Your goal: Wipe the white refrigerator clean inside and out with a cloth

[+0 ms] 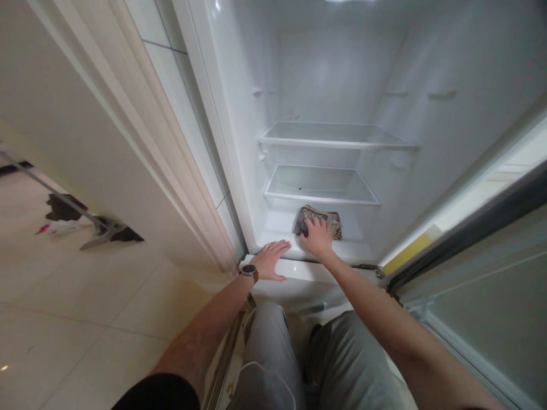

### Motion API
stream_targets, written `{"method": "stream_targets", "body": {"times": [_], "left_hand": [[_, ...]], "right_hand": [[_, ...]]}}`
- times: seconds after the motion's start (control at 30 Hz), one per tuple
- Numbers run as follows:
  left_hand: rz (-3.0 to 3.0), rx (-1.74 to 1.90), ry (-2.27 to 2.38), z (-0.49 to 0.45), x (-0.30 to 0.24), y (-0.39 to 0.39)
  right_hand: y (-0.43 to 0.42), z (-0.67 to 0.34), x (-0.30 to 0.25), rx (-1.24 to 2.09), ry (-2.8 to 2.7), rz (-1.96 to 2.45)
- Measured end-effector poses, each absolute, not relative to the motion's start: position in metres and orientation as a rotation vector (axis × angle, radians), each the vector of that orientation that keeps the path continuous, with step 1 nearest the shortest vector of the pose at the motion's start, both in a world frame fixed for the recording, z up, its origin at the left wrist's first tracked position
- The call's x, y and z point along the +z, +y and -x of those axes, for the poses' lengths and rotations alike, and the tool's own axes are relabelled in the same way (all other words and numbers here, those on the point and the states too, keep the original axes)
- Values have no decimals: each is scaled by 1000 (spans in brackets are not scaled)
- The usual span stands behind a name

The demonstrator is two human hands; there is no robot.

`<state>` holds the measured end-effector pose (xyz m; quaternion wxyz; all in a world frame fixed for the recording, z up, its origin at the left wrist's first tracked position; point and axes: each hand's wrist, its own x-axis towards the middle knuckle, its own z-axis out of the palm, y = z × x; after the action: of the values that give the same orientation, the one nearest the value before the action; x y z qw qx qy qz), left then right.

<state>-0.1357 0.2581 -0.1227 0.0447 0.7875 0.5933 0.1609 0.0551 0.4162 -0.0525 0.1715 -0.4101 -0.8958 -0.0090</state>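
Observation:
My right hand (317, 238) is on a dark brown folded cloth (333, 220) with pale lettering and a patterned edge, its fingers curled over the cloth's left and middle part. The cloth lies on the white floor of the open refrigerator (273, 225). My left hand (269, 261), with a watch (249, 273) at the wrist, rests with fingers stretched out on the refrigerator's front edge. Nothing is in that hand.
Two glass shelves, a lower one (322, 185) and an upper one (337, 134), sit above the cloth. The refrigerator door (482, 296) stands open on the right. A wall edge (141, 142) is at left, with a long-handled cleaning tool (106, 228) on the tiled floor (81, 296) beyond.

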Motion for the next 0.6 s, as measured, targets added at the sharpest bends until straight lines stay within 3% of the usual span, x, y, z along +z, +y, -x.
{"method": "stream_targets", "body": {"times": [0.2, 0.43, 0.6], "left_hand": [[-2392, 514, 1795, 136, -123, 258], [-2350, 546, 1793, 135, -125, 257], [-2351, 549, 1781, 135, -124, 258]], "right_hand": [[474, -30, -58, 259, -2594, 1608], [486, -22, -58, 265, -2566, 1409], [467, 12, -42, 499, -2400, 1243]]}}
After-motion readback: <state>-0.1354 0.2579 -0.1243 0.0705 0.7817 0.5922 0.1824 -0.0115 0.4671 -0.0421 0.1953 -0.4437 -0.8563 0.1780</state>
